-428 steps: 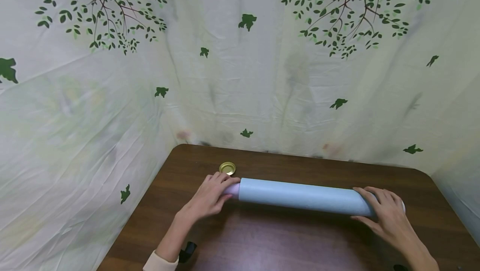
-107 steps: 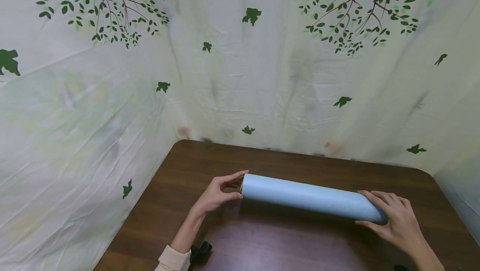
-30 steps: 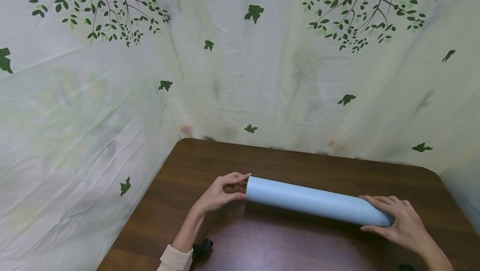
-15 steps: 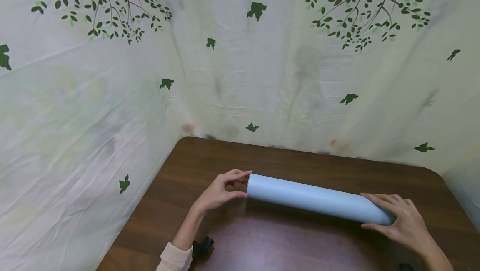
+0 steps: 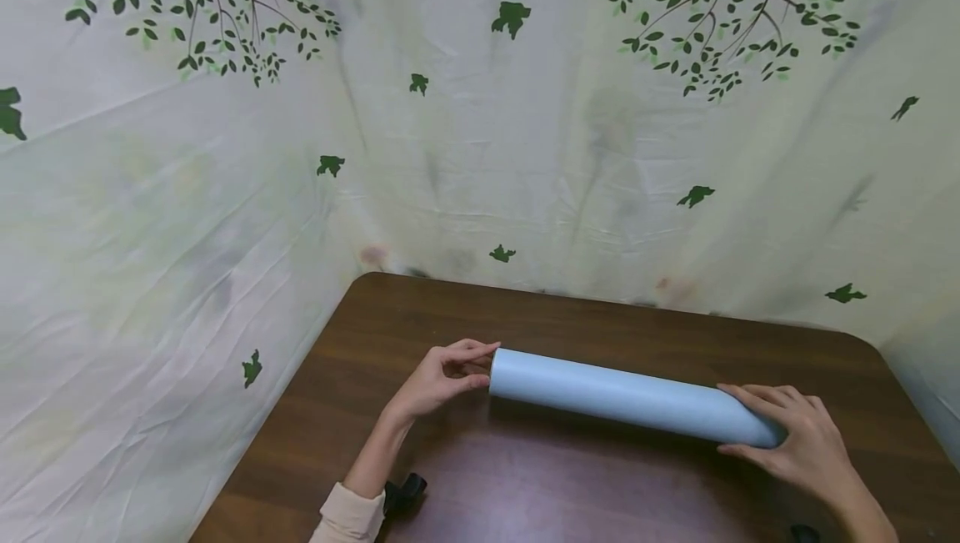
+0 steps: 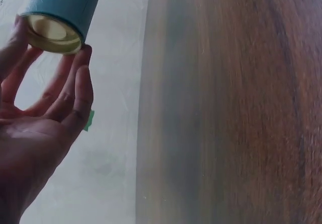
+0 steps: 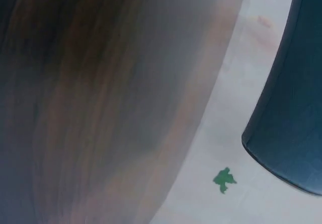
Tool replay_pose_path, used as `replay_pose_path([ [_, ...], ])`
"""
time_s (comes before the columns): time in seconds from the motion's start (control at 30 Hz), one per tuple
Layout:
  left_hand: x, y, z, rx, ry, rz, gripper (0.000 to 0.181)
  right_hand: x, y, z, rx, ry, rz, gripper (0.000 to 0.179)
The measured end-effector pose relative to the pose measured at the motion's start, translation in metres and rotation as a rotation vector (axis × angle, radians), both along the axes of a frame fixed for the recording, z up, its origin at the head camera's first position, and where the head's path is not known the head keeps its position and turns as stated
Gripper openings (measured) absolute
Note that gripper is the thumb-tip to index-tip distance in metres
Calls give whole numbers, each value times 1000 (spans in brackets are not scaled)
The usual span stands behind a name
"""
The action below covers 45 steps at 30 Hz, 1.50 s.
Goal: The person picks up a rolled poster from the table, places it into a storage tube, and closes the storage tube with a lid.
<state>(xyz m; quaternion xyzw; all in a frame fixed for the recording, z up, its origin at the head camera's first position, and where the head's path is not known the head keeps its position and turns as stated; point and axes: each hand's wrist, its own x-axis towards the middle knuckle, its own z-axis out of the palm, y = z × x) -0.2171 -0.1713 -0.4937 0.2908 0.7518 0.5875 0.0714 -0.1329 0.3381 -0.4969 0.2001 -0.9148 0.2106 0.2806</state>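
A long light-blue tube [image 5: 607,393] is held level across the table, its right end slightly nearer me. My right hand [image 5: 798,439] grips it round the right end, thumb in front and fingers over the top. At the other end, my left hand [image 5: 438,380] pinches the rim between thumb and fingertips. The left wrist view shows a round gold lid [image 6: 50,30] set in that end, with the fingertips [image 6: 84,53] at its edge. In the right wrist view the tube [image 7: 292,113] looks dark blue; the right hand is out of that view. The tube's inside is hidden.
The brown wooden table [image 5: 420,309] has rounded far corners. White cloth [image 5: 540,151] printed with leaves and branches hangs behind it and along the sides. Black wrist gear [image 5: 407,493] shows below the left wrist.
The lilac piece held at the tube's left opening long before is out of sight. The gold lid has gone from the table to the tube's end. Lately the hands barely shift.
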Motion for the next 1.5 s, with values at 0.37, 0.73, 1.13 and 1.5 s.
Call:
replay_pose_path([
  [0.37, 1, 0, -3, -27, -2, -3, 51, 1, -3, -7, 0, 0, 25, 94],
  [0.73, -10, -9, 2, -90, -8, -82, 61, -2, -9, -10, 18, -55, -28, 92],
  [1.13, -16, -8, -4, -169, 25, -66, 64, -7, -21, -15, 64, -135, -80, 91],
  [1.5, -21, -12, -13, -234, -54, -42, 58, -17, -36, -12, 141, -240, -77, 81],
])
